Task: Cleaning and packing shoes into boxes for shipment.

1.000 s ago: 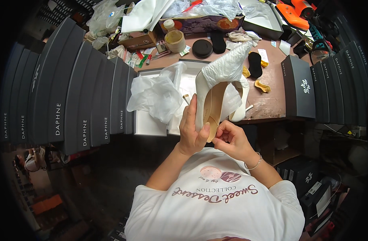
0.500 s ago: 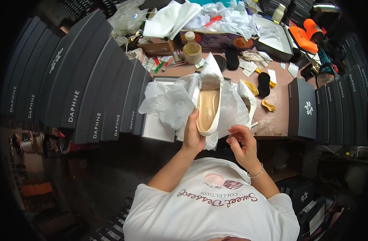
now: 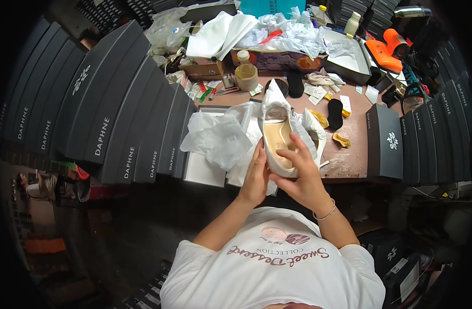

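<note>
Between the two hands, over the near edge of the desk (image 3: 349,165), a cream shoe (image 3: 278,141) is held with its opening up, the tan insole showing. White tissue (image 3: 218,136) still wraps its toe end and trails off to the left of the grip into an open white box (image 3: 205,172). So, judging by this, the shoe is out of the box and partly unwrapped or partly wrapped; which way it is going I cannot tell, and the paper at the toe has yet to be dealt with either way.

Only the head view is given. The left hand (image 3: 256,177) is closed on the shoe's left side near the heel, fingers pressed flat along it. The right hand (image 3: 303,177) cups the heel from the right and below, fingers curled over the rim, closed on the shoe as well.

Beyond the grip lie black insoles (image 3: 335,113), a jar (image 3: 244,72) and loose plastic. Dark shoe boxes (image 3: 117,118) stand in rows at either side.
</note>
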{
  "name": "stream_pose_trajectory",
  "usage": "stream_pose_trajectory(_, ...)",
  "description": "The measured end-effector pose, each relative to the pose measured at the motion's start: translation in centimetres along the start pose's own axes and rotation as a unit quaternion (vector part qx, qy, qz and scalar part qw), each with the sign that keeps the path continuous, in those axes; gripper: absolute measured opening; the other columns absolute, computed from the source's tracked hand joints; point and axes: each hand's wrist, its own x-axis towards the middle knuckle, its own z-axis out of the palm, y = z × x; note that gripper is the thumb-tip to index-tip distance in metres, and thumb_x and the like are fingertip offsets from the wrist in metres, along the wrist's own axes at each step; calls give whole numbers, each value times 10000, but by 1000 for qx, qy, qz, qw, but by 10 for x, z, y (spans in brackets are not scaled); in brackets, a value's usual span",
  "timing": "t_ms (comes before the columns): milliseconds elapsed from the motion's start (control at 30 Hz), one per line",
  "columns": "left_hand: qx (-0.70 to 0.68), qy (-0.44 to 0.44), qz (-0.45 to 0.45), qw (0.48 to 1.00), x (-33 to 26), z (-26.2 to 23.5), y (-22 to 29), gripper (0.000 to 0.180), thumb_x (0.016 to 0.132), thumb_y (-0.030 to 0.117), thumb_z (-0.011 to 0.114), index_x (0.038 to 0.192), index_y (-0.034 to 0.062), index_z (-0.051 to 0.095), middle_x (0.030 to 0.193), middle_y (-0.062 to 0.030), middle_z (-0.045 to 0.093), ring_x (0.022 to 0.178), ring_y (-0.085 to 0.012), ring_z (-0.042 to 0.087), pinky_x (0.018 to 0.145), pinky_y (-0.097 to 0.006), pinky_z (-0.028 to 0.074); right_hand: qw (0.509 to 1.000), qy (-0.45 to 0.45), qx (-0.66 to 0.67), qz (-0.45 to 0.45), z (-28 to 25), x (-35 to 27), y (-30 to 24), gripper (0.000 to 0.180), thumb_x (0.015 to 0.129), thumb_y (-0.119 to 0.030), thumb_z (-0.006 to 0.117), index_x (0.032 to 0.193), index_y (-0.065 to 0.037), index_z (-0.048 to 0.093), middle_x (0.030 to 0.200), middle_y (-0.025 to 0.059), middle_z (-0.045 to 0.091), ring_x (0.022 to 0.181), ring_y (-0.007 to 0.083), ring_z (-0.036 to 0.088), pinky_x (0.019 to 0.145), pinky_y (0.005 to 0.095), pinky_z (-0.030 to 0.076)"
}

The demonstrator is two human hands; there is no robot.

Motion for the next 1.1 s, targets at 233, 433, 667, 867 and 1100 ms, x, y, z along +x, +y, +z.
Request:
stream_pose_trajectory(233, 165, 104, 113, 974, 13, -68, 22, 613, 983, 457, 405, 1453, 85, 278, 1370, -123, 437, 1202, -217, 469, 993, -358, 394, 651, 82, 721, 221, -7, -42, 61, 645, 860, -492, 564, 1293, -22, 476, 1140, 180, 608, 890, 343, 655, 686, 374, 606)
stream_pose_trajectory(433, -86, 95, -56, 990, 14, -72, 5, 478, 963, 396, 490, 1347, 118, 425, 1278, -55, 520, 1174, -178, 491, 938, -349, 427, 482, 66, 823, 293, 24, -68, 75, 611, 861, -586, 516, 1251, -117, 539, 1113, 127, 627, 778, 279, 628, 607, 321, 583)
stream_pose_trajectory(667, -64, 165, -97, 979, 12, -86, -8, 388, 947, 356, 539, 1245, 110, 507, 1216, -47, 564, 1109, -186, 536, 881, -362, 469, 455, 73, 829, 316, 25, -65, 84, 558, 920, -549, 460, 1253, -108, 541, 1080, 109, 637, 761, 255, 619, 631, 309, 578)
stream_pose_trajectory(867, -72, 182, -115, 974, 10, -93, -9, 362, 954, 351, 525, 1229, 116, 500, 1208, -49, 549, 1102, -184, 524, 879, -367, 459, 466, 96, 807, 349, 27, -61, 81, 521, 926, -532, 470, 1191, -96, 573, 994, 93, 658, 706, 270, 629, 588, 317, 586)
stream_pose_trajectory(1100, -130, 126, -52, 982, 1, -90, 7, 461, 906, 245, 465, 1331, 67, 453, 1221, -81, 554, 1103, -219, 542, 947, -343, 431, 664, -154, 670, 295, 6, -66, 69, 822, 779, -502, 696, 1339, 23, 401, 1172, 192, 583, 972, 359, 635, 717, 496, 573)
